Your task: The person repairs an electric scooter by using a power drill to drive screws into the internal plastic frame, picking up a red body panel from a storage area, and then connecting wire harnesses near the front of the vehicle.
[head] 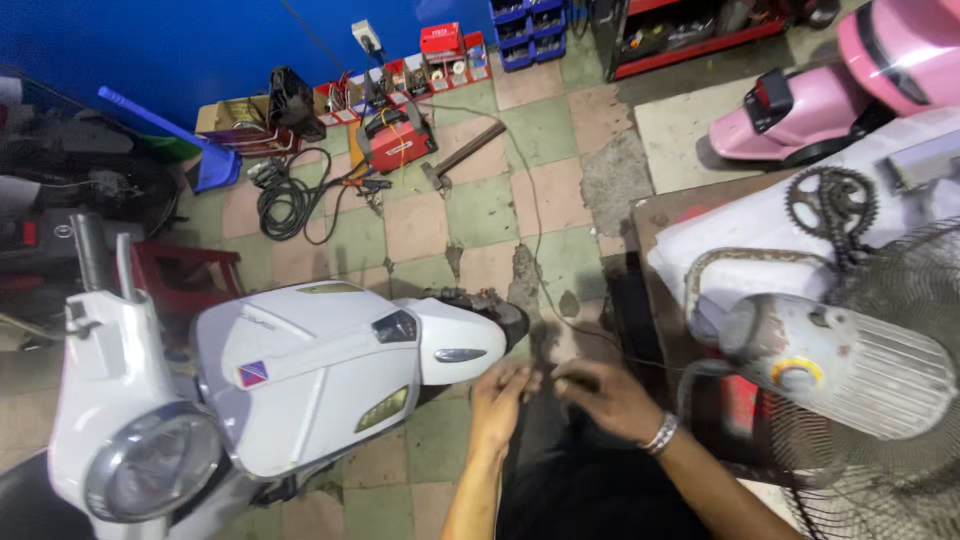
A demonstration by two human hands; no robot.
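Setting: a workshop floor of worn pink and green tiles, seen from above by the head camera.
Left hand: the left hand reaches forward, fingers curled down onto a small dark part that lies low between both hands; whether the fingers are clamped on it cannot be told.
Right hand: the right hand, with a beaded metal bracelet at the wrist, lies palm down just beside the left hand, fingers closed over the same dark part; the grip itself is hidden.
Hands together: both hands meet, nearly touching, over one spot.
Work piece: the small dark part sits just beside the front wheel of the white scooter with round headlamp; its shape is too blurred to tell.
Step in hand: judged as close two-handed fitting or freeing of the small part near the wheel.
Next move calls for: a steady pinch from both hands and a clear line of sight, since the fingers cover the part.
Right side: a grey cage fan stands near the right forearm; a rusty sprocket with chain rests on a white sheet beyond.
Far floor: a red box-shaped machine, coiled black cable and a hammer.
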